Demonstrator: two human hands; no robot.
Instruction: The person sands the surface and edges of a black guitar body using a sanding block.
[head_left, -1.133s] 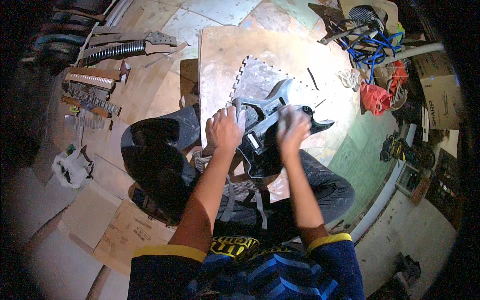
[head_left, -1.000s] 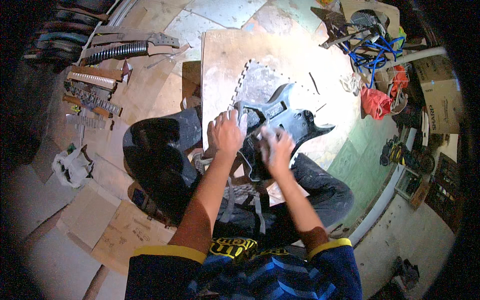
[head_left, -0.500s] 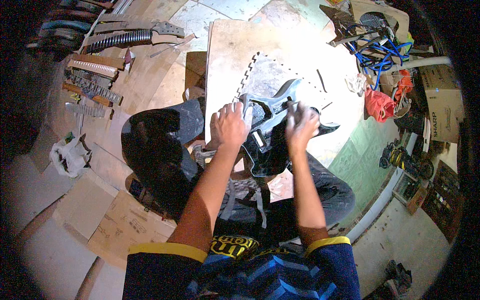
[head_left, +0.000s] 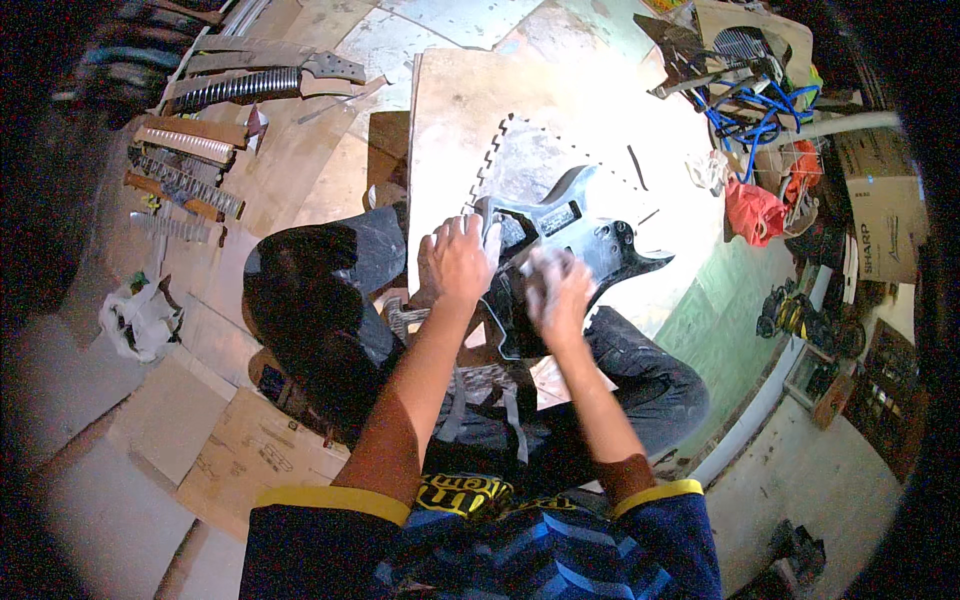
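A glossy black electric guitar body (head_left: 612, 256) lies across my lap and the pale board, with its cavities and holes showing. My left hand (head_left: 460, 258) grips the guitar body at its left edge, fingers curled over the rim. Over the middle of the body is my right hand (head_left: 562, 298), bent at the knuckles and smeared by motion. Its fingertips look whitish, and whether anything is under them cannot be made out. Beneath the far part of the body lies a grey mat (head_left: 530, 150) with a jigsaw-toothed edge.
The pale board (head_left: 440, 120) rests on the floor before me. Several saw-like blades and wooden strips (head_left: 190, 145) are at left, near a white plastic bag (head_left: 142, 318). Blue cable (head_left: 765, 115), a red cloth (head_left: 755, 212) and a cardboard box (head_left: 885, 235) stand at right.
My right hand has moved left and toward me across the guitar body, uncovering the holes on its right side. My left hand keeps its hold on the edge.
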